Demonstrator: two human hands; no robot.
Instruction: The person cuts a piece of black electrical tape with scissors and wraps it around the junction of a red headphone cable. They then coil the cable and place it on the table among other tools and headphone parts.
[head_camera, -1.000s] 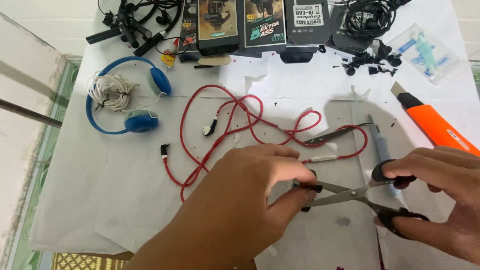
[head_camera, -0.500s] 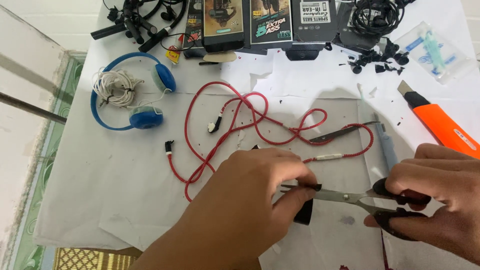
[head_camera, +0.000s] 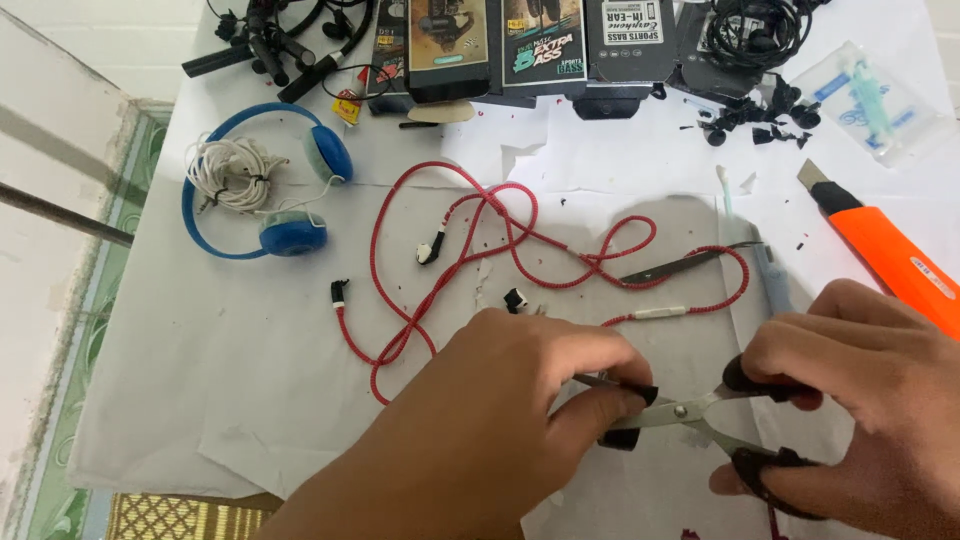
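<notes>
My right hand (head_camera: 870, 400) grips black-handled scissors (head_camera: 700, 412), blades pointing left. My left hand (head_camera: 500, 420) pinches a small black piece (head_camera: 630, 420) right at the blade tips; what lies under the fingers is hidden. A red braided earphone cable (head_camera: 480, 250) loops across the white sheet just beyond both hands, with a black earbud (head_camera: 430, 248), a black plug end (head_camera: 340, 292) and a white inline piece (head_camera: 660, 313) along it.
Blue headphones (head_camera: 290, 230) with a coiled white cable (head_camera: 235, 172) lie at the left. An orange utility knife (head_camera: 880, 250) is at the right, metal tweezers (head_camera: 680, 265) near the cable. Boxed earphones (head_camera: 540, 45) and black cables (head_camera: 750, 30) line the far edge.
The scissors' handles have come closer together and both hands shifted slightly toward me. The black piece stays pinched at the blades.
</notes>
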